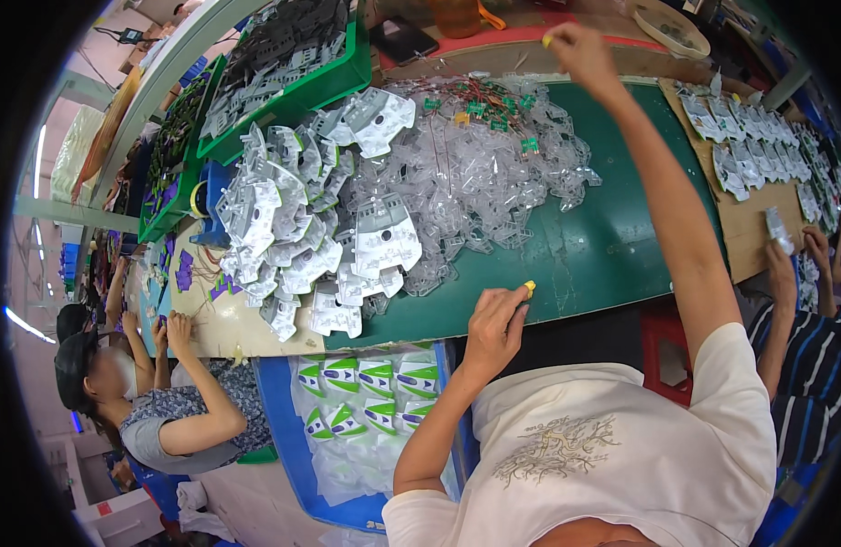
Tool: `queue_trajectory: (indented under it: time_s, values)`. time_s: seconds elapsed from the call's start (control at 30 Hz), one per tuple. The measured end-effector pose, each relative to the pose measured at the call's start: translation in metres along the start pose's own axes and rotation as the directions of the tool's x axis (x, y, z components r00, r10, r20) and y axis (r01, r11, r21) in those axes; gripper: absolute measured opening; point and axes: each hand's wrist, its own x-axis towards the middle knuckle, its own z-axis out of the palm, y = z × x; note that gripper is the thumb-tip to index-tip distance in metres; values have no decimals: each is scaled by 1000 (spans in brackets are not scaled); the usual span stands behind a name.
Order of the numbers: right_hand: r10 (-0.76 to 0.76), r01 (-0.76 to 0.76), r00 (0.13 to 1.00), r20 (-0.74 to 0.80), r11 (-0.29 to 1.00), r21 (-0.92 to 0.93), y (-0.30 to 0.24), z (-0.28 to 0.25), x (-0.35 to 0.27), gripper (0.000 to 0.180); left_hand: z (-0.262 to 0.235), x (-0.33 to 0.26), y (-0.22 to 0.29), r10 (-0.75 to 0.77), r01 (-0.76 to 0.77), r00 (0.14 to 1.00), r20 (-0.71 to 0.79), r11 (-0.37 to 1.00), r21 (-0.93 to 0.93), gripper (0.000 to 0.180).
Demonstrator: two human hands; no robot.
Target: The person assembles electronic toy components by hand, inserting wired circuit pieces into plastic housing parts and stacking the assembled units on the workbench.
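Observation:
My left hand (495, 333) is at the table's front edge, its fingers curled and pressed together. Yellow shows at its fingertip; whether it is a finger cover or a small held piece is unclear. My right hand (580, 59) is raised at the back of the table, fingers bent together, also with yellow at a tip. Below and left of it lie small green circuit boards (476, 108) with thin red and black wires, on a heap of clear plastic parts (475, 182). White-and-grey plastic shells (293, 210) with green edges are piled to the left.
A green crate (297, 96) of grey parts stands at back left. A blue bin (279, 401) of green-and-white pieces is beside me. Rows of shells (744, 137) lie on cardboard at right. Co-workers sit on both sides. A phone (402, 41) rests on the back shelf.

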Motion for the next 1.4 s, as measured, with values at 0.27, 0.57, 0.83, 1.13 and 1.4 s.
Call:
queue_trajectory:
  time_s: [0.27, 0.57, 0.83, 1.13, 1.4]
  values:
    - [-384, 384, 923, -10, 922, 45, -61, -46, -109, 19, -4, 1, 6, -72, 72, 997, -5, 996, -61, 27]
    - [-85, -668, 734, 674, 85, 739, -88, -60, -252, 49, -12, 40, 47, -392, 344, 915, 94, 637, -690, 30]
    - [-118, -673, 732, 671, 32, 739, -82, -62, -276, 38, -2, 38, 49, -388, 382, 910, 147, 646, -661, 19]
    - [-101, -92, 933, 345, 861, 499, -101, -62, -285, 10, -1, 32, 56, -441, 305, 897, -6, 630, -714, 21]
    - [-173, 39, 919, 353, 934, 356, -107, -57, -286, 12, 5, 21, 47, -444, 322, 895, -24, 684, -655, 27]
